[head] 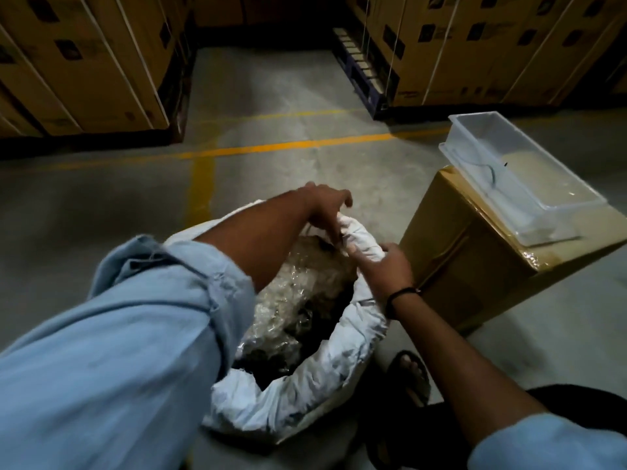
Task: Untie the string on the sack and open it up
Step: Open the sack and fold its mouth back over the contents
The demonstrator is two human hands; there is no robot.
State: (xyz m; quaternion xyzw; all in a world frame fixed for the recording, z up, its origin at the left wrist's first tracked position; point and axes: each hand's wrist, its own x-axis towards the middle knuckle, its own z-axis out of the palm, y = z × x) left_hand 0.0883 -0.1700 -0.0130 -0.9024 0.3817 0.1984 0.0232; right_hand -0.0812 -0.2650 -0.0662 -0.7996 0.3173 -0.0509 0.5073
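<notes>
A white woven sack (342, 361) stands on the floor in front of me, its mouth wide open and its rim rolled down. Inside it lies a crinkled clear plastic liner (298, 296) over dark contents. My left hand (327, 206) reaches across the mouth and pinches the far part of the rolled rim. My right hand (383, 266) grips the same rolled rim just below it, at the sack's right side. I see no string anywhere.
A brown cardboard box (475, 266) stands right of the sack with a clear plastic tray (519, 184) on top. Stacked cartons (84, 69) on pallets line the back left and back right. Yellow lines (271, 147) cross the concrete floor. My sandalled foot (410, 371) is beside the sack.
</notes>
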